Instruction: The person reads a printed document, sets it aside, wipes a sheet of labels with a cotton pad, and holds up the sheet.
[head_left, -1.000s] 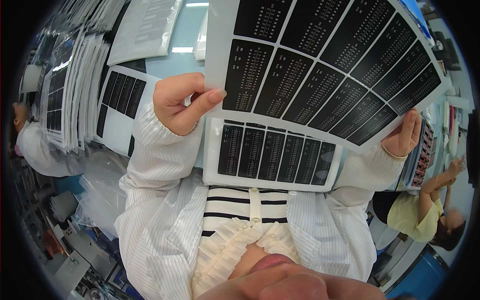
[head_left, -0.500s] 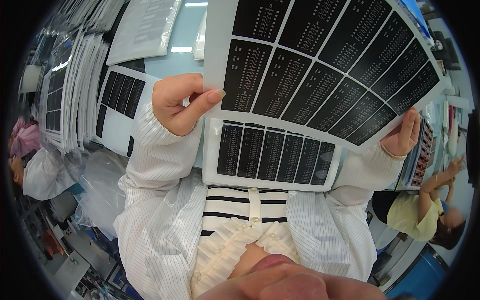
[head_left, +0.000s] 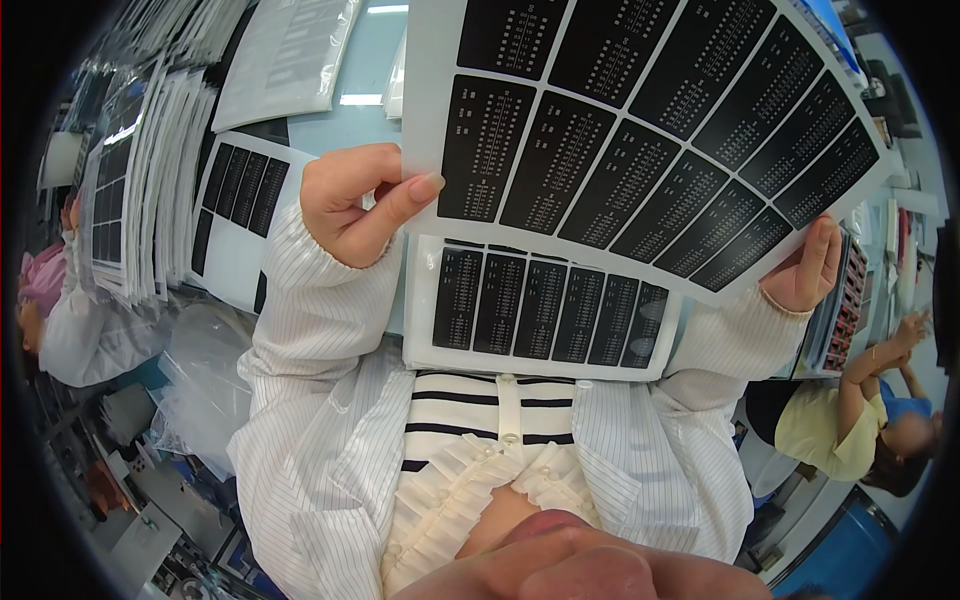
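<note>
I hold up a large white sheet [head_left: 640, 130] covered with rows of black rectangular labels, close to my face. My left hand [head_left: 355, 205] pinches its lower left corner between thumb and fingers. My right hand [head_left: 805, 268] grips its lower right edge. Beneath it on the pale blue table [head_left: 340, 125] lies a second white sheet [head_left: 545, 305] with a row of black labels, just in front of my chest.
Stacks of similar label sheets [head_left: 140, 180] fan out at the left, and another sheet [head_left: 235, 215] lies beside them. A clear plastic bag [head_left: 200, 375] sits at my left side. One person in white [head_left: 70, 320] works at the left, another in yellow [head_left: 850, 420] at the right.
The person at the far left has shifted and leaned lower. My hands and the raised sheet stay almost still.
</note>
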